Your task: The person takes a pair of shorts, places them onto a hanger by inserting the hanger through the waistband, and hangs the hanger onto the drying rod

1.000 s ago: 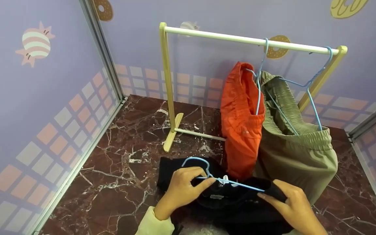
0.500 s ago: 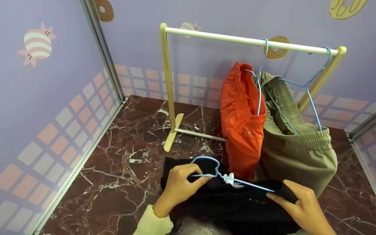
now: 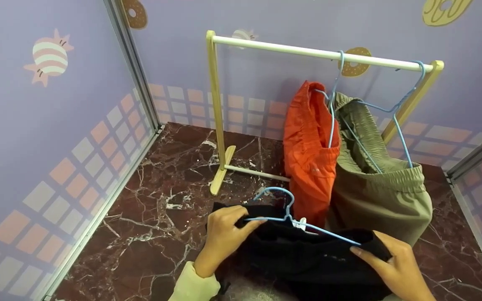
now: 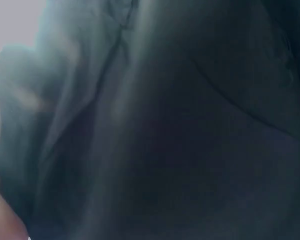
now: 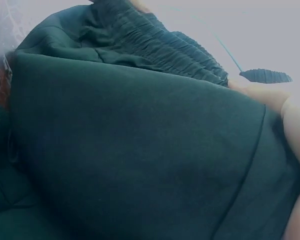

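In the head view, black pants (image 3: 308,263) with a gathered elastic waistband (image 5: 155,45) are stretched between my hands. A blue wire hanger (image 3: 329,235) lies across the waist opening, its hook pointing up. My left hand (image 3: 223,234) pinches the waistband and the hanger's left arm between thumb and fingers. At the other side my right hand (image 3: 396,259) grips the waistband by the hanger's right end, thumb on the near side. A white label (image 3: 299,223) shows inside the waist. Dark cloth fills most of the left wrist view, hiding the fingers there.
A clothes rack (image 3: 274,47) stands behind on the marble-patterned floor (image 3: 140,234). Orange pants (image 3: 308,167) and khaki pants (image 3: 387,200) hang from its right half on blue hangers. Purple patterned walls (image 3: 78,104) enclose the space.
The hanger and black pants have shifted to the right, and the hook has risen. My right hand has moved right and slightly down, drawing the waistband wider; the left hand has moved slightly up and left.
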Available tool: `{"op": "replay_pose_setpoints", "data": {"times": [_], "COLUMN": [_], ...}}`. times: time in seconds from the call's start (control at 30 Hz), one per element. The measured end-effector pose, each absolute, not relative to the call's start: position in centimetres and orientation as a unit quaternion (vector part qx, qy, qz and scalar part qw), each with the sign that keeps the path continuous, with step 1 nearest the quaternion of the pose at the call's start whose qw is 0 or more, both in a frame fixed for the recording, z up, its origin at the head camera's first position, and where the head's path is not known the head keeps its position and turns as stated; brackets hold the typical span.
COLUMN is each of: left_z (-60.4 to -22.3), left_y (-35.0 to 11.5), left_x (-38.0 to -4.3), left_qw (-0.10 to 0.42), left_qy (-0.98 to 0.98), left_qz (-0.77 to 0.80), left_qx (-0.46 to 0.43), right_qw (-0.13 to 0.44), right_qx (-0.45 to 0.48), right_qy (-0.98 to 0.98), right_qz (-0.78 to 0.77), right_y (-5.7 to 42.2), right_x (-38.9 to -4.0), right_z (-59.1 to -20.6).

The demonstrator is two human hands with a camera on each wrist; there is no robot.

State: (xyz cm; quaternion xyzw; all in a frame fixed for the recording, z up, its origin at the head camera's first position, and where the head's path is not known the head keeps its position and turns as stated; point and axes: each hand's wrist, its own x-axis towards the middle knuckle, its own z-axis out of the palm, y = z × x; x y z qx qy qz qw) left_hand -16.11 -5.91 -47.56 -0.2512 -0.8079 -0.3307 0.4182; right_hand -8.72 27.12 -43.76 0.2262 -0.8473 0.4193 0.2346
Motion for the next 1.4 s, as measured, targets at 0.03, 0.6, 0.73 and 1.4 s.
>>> {"op": "replay_pose_setpoints", "data": {"times": [0.03, 0.6, 0.73, 1.4], "left_z": [-47.6, -48.0, -47.9, -47.0], "left_y": [-6.0, -6.7, -6.9, -7.1], "left_x": [-16.1, -15.9, -16.0, -15.7], "left_qw": [0.424, 0.415, 0.409, 0.371], "left_qy": [-0.81, -0.787, -0.759, -0.755], "left_qz": [-0.322, -0.402, -0.441, -0.457], "left_qx": [-0.246, -0.216, -0.249, -0.288], "right_qw": [0.237, 0.204, 0.166, -0.041], "right_qx": [0.223, 0.189, 0.152, 0.138], "right_qy": [-0.846, -0.849, -0.881, -0.953], "right_qz": [0.423, 0.45, 0.416, 0.266], "right_y": [27.1, 27.7, 27.5, 26.3], "right_x": [-8.6, -8.5, -8.3, -8.9], "right_z": [-43.6, -44.0, -44.0, -43.5]}}
